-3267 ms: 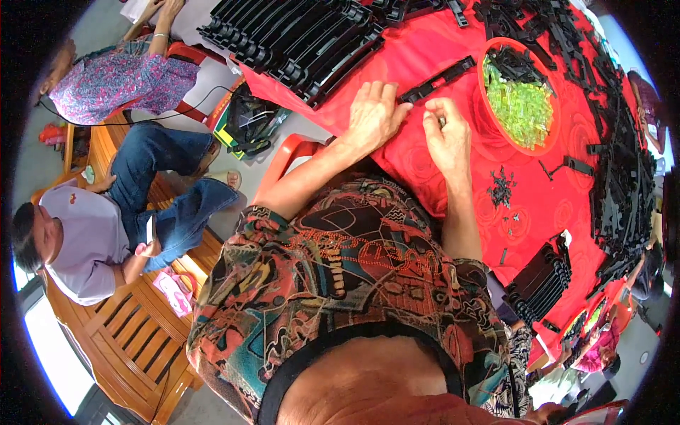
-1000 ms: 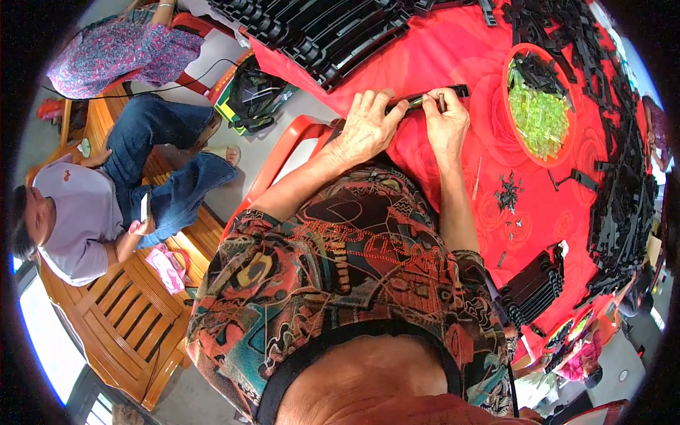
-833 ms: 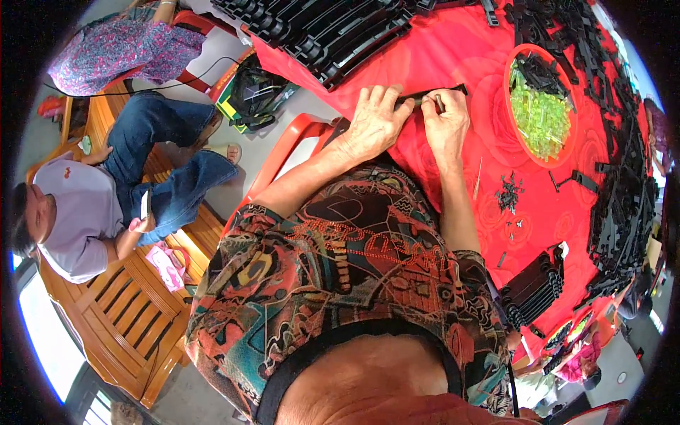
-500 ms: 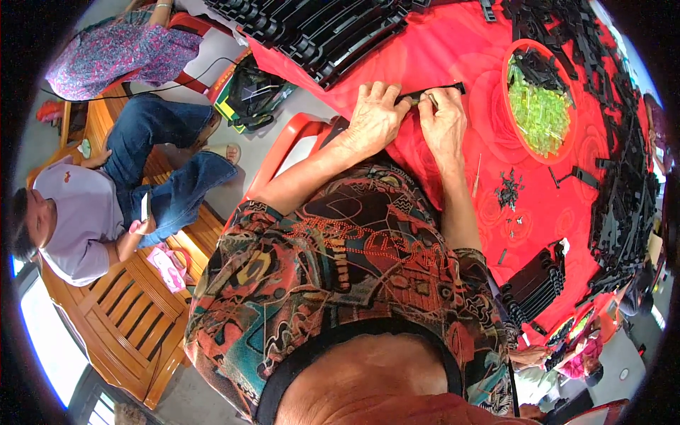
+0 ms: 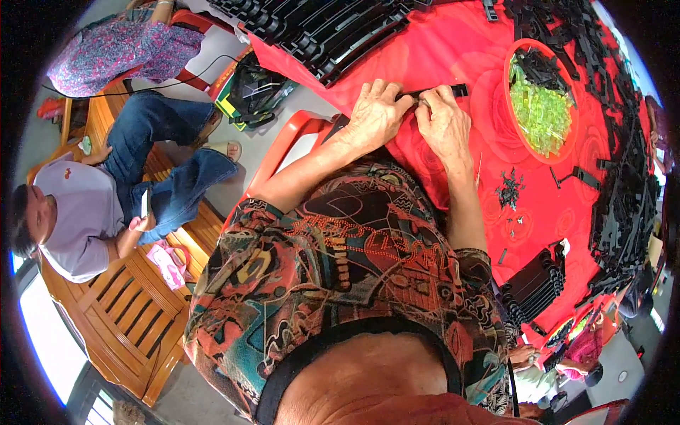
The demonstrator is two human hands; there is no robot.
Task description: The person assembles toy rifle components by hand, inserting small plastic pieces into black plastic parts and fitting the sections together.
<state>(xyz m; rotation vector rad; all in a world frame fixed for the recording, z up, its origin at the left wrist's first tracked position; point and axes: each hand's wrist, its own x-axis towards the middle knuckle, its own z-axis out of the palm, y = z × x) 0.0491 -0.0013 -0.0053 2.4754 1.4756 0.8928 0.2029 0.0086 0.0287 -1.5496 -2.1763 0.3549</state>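
A slim black plastic strip [image 5: 460, 91] lies across the red tablecloth under my fingers, its wider end sticking out past my right hand. My left hand [image 5: 377, 119] is closed on the strip's left part, thumb toward the other hand. My right hand [image 5: 444, 126] is closed over its right part, fingertips bent down on it. Between the thumbs the strip is mostly covered, and anything small pinched there is hidden. To the right, an orange-rimmed bowl [image 5: 507, 113] holds yellow-green clear pieces [image 5: 542, 117] and some black parts [image 5: 540, 67].
Stacked black strips [image 5: 319, 35] fill the table's far left. Black parts [image 5: 623, 198] heap along the right, with small dark bits [image 5: 509, 190] and a thin screwdriver-like tool [image 5: 479, 168] nearer. A red chair [image 5: 287, 142] stands left; a person [image 5: 85, 205] sits on a wooden bench.
My right hand has turned and shifted slightly, its fingers now bent over the strip. The yellow-green bit that showed between my hands is now covered. My left hand barely moved.
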